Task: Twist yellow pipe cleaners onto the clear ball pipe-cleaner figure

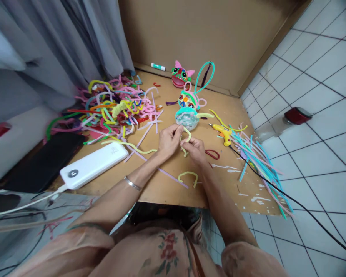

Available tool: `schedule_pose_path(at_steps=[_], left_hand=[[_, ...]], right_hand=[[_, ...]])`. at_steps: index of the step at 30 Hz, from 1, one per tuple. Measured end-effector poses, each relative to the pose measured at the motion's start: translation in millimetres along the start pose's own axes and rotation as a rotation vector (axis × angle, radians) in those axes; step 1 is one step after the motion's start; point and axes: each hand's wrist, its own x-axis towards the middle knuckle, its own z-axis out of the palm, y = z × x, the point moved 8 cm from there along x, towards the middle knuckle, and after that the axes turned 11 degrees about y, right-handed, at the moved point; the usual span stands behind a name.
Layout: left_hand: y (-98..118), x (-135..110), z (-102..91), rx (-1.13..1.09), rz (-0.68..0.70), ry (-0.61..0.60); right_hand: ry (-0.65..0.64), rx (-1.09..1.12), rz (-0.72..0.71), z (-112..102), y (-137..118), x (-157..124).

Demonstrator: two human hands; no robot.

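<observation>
Near the middle of the table, my left hand point(169, 140) and my right hand point(194, 149) pinch a bent pale yellow pipe cleaner point(188, 134) between them. Just beyond my fingers sits a rounded clear piece with a turquoise rim point(187, 117). A second bent yellow pipe cleaner point(190, 174) lies on the table below my hands. To the right of my right hand is a dark red loop point(212, 154). Behind the clear piece stands a pipe-cleaner animal face point(189, 99) with pink ears and a turquoise loop, and farther back another face with pink pointed ears point(180, 74).
A heap of coloured pipe cleaners point(118, 105) covers the table's left. A white power bank point(94, 165) with a cable lies near the left edge. On the right are a yellow glue gun point(223, 133), its black cord and straight pipe cleaners point(259, 169). A glue stick point(158, 67) is at the back.
</observation>
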Motion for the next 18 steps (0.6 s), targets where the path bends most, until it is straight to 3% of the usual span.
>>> schedule_pose_path(at_steps=[5, 10, 14, 18], left_hand=[[-12.7, 0.5, 1.2, -0.139, -0.163, 0.032], [-13.3, -1.2, 7.6, -0.205, -0.193, -0.055], [-12.9, -6.5, 16.4, -0.166, -0.222, -0.153], [-17.5, -8.1, 21.2, -0.091, -0.23, -0.158]], right_hand=[[0.018, 0.014, 0.019, 0.8, 2.8, -1.0], [0.046, -0.003, 0.006, -1.3, -0.9, -2.3], [0.092, -0.087, -0.133, -5.8, -8.2, 1.5], [0.15, -0.181, -0.328, -7.4, -19.3, 1.2]])
